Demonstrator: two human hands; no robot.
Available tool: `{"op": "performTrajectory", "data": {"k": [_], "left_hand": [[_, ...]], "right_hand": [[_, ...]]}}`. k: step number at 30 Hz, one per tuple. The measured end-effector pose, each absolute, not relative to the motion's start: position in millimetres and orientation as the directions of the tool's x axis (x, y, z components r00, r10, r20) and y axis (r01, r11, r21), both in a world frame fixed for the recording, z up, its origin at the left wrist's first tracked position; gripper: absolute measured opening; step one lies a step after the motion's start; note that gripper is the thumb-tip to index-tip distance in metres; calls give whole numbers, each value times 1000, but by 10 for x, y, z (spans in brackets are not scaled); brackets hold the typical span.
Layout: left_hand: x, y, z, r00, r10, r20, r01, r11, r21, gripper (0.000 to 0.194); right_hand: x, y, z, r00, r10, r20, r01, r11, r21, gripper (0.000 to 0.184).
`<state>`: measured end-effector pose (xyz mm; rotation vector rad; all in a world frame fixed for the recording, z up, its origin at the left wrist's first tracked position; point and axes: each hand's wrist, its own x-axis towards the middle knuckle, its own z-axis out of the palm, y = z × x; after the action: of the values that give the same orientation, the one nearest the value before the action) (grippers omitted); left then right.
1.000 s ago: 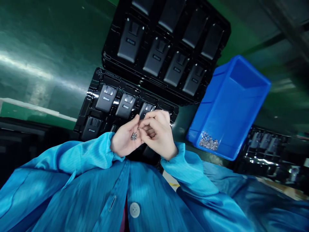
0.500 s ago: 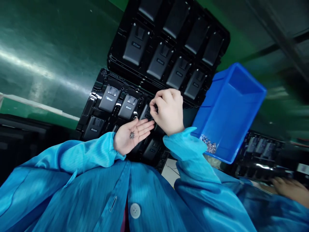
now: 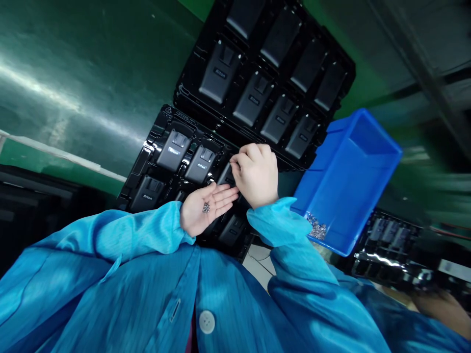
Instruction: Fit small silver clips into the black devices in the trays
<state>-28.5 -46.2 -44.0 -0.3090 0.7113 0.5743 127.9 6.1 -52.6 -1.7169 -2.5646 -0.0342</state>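
Note:
My left hand [image 3: 208, 208] lies palm up with its fingers stretched flat. A small heap of tiny shiny metal pieces [image 3: 206, 208], which look like screws, rests on the palm. Just beyond its fingertips, my right hand [image 3: 256, 175] is pinched over the near black tray [image 3: 167, 115]. What its fingertips hold, if anything, is hidden. Below them is a partly covered black case [image 3: 227, 174]. Other black cases marked "Riton" [image 3: 200, 163] sit in the tray's pockets, several with a raised clip-like part at one end.
A second black tray [image 3: 221, 116] of similar cases adjoins the near tray on its far side. To the right stands a blue bin [image 3: 331, 171] with loose metal pieces [image 3: 317, 228] in one corner. Another person's blurred hand [image 3: 441, 309] shows at the lower right.
The view has shifted slightly, so trays and cases appear a little lower and further right. My right hand stays pinched over the same case; the left palm still carries the metal pieces.

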Motion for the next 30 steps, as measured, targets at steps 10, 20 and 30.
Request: {"op": "performTrajectory", "data": {"k": [10, 20, 30], "left_hand": [[-312, -447, -496, 643, 409, -648, -584, 809, -68, 60], [-558, -389, -367, 738, 494, -459, -595, 797, -99, 78], [-592, -378, -321, 722, 475, -504, -611, 779, -140, 79]], "right_hand": [[1405, -227, -562, -330, 938, 106, 922, 344, -176, 38], [959, -540, -40, -459, 877, 143, 723, 462, -513, 9], [874, -601, -31, -452, 887, 95, 761, 439, -478, 7]]}}
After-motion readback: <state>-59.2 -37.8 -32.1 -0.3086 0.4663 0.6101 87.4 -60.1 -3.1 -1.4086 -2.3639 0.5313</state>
